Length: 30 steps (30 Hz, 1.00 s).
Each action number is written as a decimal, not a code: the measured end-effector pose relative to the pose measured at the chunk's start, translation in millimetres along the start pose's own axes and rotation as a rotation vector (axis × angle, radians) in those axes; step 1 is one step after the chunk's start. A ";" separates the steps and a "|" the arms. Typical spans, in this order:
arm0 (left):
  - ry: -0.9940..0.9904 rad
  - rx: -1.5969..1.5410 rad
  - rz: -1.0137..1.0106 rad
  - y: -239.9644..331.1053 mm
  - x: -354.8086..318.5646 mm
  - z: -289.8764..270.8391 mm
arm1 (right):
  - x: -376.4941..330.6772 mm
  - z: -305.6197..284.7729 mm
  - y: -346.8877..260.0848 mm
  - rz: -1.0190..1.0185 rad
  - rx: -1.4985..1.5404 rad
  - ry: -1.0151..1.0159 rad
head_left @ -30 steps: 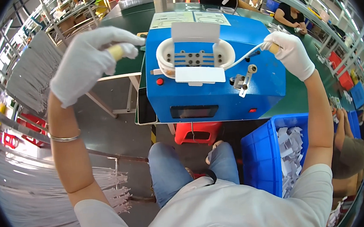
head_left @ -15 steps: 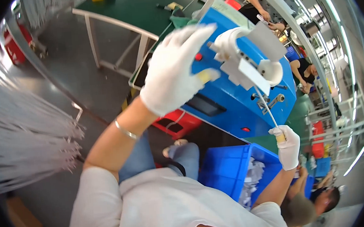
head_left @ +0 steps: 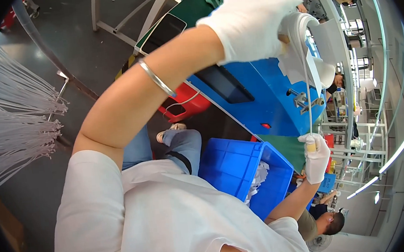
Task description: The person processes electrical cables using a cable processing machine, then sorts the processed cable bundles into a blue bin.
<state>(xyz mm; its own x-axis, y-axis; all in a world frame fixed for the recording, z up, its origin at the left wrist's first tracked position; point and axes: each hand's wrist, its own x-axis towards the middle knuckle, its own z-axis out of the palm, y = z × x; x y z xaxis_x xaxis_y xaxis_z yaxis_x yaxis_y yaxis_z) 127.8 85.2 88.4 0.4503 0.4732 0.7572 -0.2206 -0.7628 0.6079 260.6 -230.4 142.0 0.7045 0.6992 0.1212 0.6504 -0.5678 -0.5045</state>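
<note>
My left hand [head_left: 251,28], in a white glove, reaches over a blue machine [head_left: 266,89]. Its fingers stretch to the right beside white, rounded loops [head_left: 295,26] at the machine's top, and the thumb is apart from them, close to the loops. Lower right, my right hand [head_left: 316,157], gloved too, is closed on a thin white cord [head_left: 310,111]. That cord runs taut up to the loops. White plates [head_left: 293,67] stand around the loops, and a small metal roller fitting [head_left: 303,100] sits below them.
A blue bin [head_left: 234,166] with white scraps stands below the machine. Left of it is a red stool [head_left: 190,103]. A phone [head_left: 165,32] lies on the green table edge. Bundles of pale cords [head_left: 19,122] hang at left from a rail. Other people work at right.
My left hand has swung right, from above the machine to the white loops. The right hand stays low, still gripping the cord. The view has shifted.
</note>
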 end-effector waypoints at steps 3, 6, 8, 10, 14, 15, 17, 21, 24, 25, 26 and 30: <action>-0.121 -0.063 -0.005 -6.9 -0.1 -15.6 | -1.0 -9.5 -2.0 0.021 -0.015 0.035; -0.298 -0.251 -0.013 1.3 7.4 -35.3 | 4.6 -5.3 -3.2 -0.106 -0.057 0.098; -0.190 -0.222 0.062 6.3 7.7 -29.2 | 8.9 -5.2 -5.3 -0.052 -0.085 0.063; -0.107 -0.178 0.113 5.1 11.9 -20.7 | 9.2 -5.1 -2.8 -0.045 -0.103 0.057; -0.193 -0.217 0.004 5.6 13.2 -27.1 | 10.5 -3.6 -6.2 -0.040 -0.164 0.108; -0.180 -0.236 0.006 3.6 11.5 -27.6 | 11.9 -4.9 -3.7 -0.084 -0.202 0.118; -0.234 -0.348 -0.035 -3.1 9.8 -35.3 | 14.6 -7.5 -0.2 -0.039 -0.204 0.103; -0.134 -0.530 -0.114 -25.4 -9.5 -43.9 | 22.8 -22.6 -0.1 -0.089 -0.184 0.230; 0.080 -0.514 -0.133 -38.2 -36.2 -40.1 | 41.4 -54.0 -6.1 -0.124 -0.287 0.323; -0.021 -0.725 -0.415 -32.4 -30.8 -48.8 | 52.2 -54.4 -9.9 -0.152 -0.321 0.336; 0.009 -0.653 -0.406 -36.2 -34.1 -49.4 | 61.4 -52.6 -15.3 -0.130 -0.313 0.327; 0.054 -0.597 -0.452 -45.9 -36.6 -67.5 | 103.4 -47.5 -10.0 -0.196 -0.387 0.284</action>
<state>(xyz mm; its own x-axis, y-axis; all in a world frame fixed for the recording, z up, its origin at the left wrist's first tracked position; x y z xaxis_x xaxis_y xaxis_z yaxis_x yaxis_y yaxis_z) 63.0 132.6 48.9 0.5686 0.7166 0.4040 -0.4631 -0.1271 0.8771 340.5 -173.0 200.2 0.5737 0.6935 0.4358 0.7972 -0.5949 -0.1028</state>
